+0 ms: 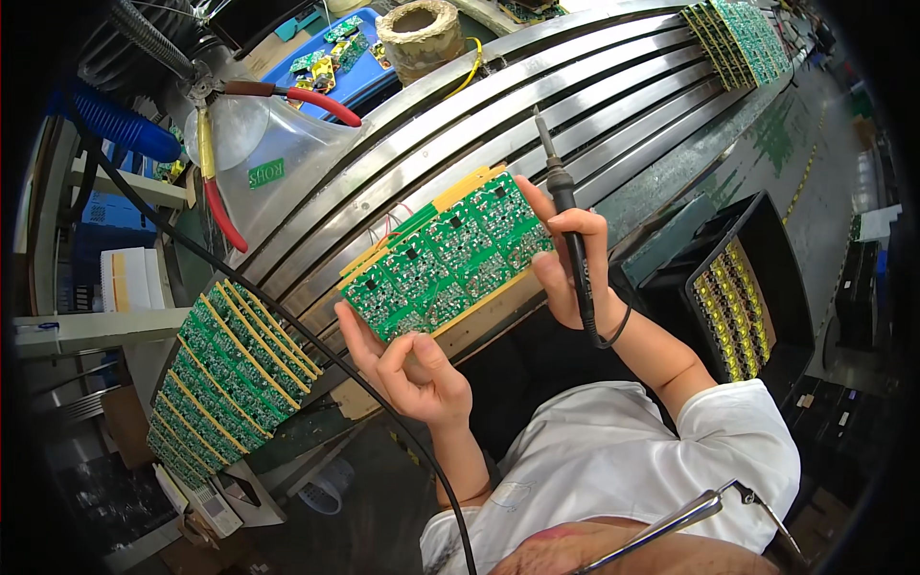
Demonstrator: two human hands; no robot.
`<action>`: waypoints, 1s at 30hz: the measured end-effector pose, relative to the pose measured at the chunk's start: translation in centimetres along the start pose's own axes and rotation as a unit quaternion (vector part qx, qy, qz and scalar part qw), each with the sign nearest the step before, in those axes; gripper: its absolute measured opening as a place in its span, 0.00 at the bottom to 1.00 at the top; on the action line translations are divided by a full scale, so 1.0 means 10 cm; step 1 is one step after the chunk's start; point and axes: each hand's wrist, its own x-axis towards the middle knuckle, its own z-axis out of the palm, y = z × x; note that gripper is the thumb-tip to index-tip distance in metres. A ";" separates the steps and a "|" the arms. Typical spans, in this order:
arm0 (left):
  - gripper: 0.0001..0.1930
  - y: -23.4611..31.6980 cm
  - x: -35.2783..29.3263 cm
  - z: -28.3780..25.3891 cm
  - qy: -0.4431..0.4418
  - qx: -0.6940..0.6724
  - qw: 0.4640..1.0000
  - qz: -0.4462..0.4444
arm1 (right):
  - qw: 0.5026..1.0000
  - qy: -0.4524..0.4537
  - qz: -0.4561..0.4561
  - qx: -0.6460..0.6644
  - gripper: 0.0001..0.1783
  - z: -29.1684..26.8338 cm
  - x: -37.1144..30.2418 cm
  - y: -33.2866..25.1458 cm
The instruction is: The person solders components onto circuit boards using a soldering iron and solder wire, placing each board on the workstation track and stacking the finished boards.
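A green circuit board panel (450,254) with yellow-orange edge strips is held tilted over the metal rails, its component-covered side toward me. My left hand (407,374) grips its lower left corner, fingers behind and thumb in front. The panel's right end rests between the thumb and fingers of my right hand (580,264). That same hand also holds a soldering iron (562,187), its tip pointing up and away from the panel. The iron's black cord loops by my right wrist. Thin red and dark wires (388,225) show behind the panel's far edge.
More panels stand in rows on the rails at left (230,383) and far right (733,43). Red-handled pliers (225,206) hang at upper left. A black bin (767,240) holds boards with yellow parts. A blue tray (359,81) lies beyond. A black cable (287,311) crosses the left side.
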 end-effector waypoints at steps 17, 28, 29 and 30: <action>0.03 0.00 -0.18 -0.57 -0.011 0.147 0.989 0.020 | 0.990 0.129 0.033 -0.040 0.17 -0.43 0.12 -0.55; 0.06 0.09 -0.09 -0.27 -0.001 0.081 0.994 0.077 | 0.990 -0.130 -0.028 -0.038 0.15 -0.28 0.03 -0.70; 0.06 0.10 -0.08 -0.25 0.001 0.083 0.993 0.078 | 0.990 -0.132 -0.040 -0.042 0.15 -0.26 0.02 -0.69; 0.05 0.11 -0.07 -0.23 0.002 0.085 0.993 0.080 | 0.989 -0.134 -0.052 -0.045 0.15 -0.25 0.01 -0.69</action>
